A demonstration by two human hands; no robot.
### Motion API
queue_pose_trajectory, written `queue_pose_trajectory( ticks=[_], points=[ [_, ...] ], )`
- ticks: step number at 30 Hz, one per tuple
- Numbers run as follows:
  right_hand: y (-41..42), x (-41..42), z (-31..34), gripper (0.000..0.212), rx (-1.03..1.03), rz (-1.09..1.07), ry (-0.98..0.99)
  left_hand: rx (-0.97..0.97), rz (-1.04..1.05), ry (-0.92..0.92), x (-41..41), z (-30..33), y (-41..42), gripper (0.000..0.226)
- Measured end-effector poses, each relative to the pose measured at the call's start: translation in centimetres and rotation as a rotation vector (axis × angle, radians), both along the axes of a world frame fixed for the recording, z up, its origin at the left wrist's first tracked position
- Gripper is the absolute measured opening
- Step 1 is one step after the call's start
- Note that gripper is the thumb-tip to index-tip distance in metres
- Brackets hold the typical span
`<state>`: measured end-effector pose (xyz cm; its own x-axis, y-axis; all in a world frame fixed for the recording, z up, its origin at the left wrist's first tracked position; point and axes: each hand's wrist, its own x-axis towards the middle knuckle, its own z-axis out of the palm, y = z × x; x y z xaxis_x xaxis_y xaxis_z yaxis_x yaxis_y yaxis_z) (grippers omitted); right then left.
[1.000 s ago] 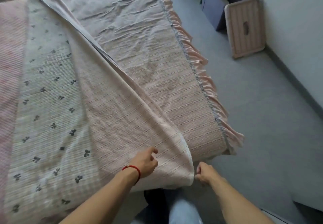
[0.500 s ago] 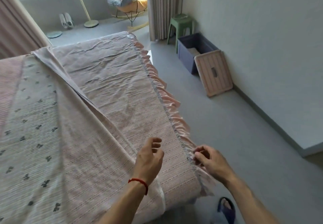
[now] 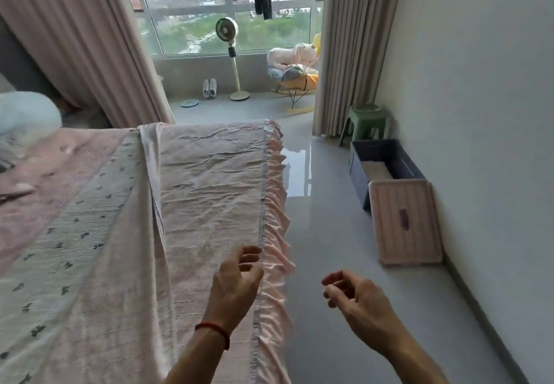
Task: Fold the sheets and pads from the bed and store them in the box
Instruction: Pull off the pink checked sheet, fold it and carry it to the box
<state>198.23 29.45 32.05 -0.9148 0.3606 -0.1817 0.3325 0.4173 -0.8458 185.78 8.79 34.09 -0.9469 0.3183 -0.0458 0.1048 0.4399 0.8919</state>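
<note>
A pink ruffled sheet [image 3: 209, 191] covers the bed's right side, its frill [image 3: 274, 203] hanging over the edge. A pink-and-grey pad with small dark bows [image 3: 75, 248] is folded back over the left of the bed. My left hand [image 3: 236, 284], with a red wrist band, hovers over the sheet's right hem, fingers loosely curled and holding nothing. To the right, my right hand [image 3: 356, 296] hangs over the floor, fingers loosely curled, empty. The dark blue box [image 3: 356, 170] stands open by the right wall with something pale folded inside.
The box's pink slatted lid [image 3: 404, 221] leans against the box. A green stool [image 3: 365, 122] stands behind it. Grey floor [image 3: 335, 263] runs between bed and wall. A standing fan [image 3: 232, 56], shoes and a rocking chair [image 3: 295, 74] sit by the window. A pillow [image 3: 27, 116] lies far left.
My right hand has let go of the sheet's ruffled edge and moved right, off the bed. My left hand has shifted toward the hem. My view has lifted toward the window.
</note>
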Motion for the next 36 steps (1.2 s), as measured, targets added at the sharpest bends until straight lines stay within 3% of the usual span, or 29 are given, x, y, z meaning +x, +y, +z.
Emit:
queue_pose_trajectory(
  ticks=[5,11,18,22,26,32,36],
  points=[
    [7.5,-6.9,0.7,0.011,0.003,0.078,0.082,0.064,0.160,0.008,-4.4,0.0,5.2,0.024],
    [18.5,-16.0,-1.4,0.011,0.071,0.173,-0.081,0.122,0.223,-0.011,-13.8,-2.4,17.0,0.022],
    [32.7,-32.4,0.0,0.015,0.019,0.109,-0.041,-0.074,0.164,0.126,-29.9,-2.1,30.7,0.032],
    [39.6,-44.9,-0.8,0.016,-0.023,0.160,0.017,-0.473,0.156,0.424,-40.1,-1.2,36.7,0.052],
    [45.1,-56.3,-1.1,0.016,-0.073,0.280,0.060,-0.530,0.212,0.408,-48.6,-0.5,41.6,0.057],
    [52.8,-73.2,2.1,0.017,0.031,0.509,0.038,-0.692,0.180,0.321,-61.1,2.3,46.9,0.059],
    [54.7,-85.9,3.0,0.020,0.049,0.598,0.130,-0.597,0.321,0.316,-70.0,2.3,48.7,0.051]
  ],
)
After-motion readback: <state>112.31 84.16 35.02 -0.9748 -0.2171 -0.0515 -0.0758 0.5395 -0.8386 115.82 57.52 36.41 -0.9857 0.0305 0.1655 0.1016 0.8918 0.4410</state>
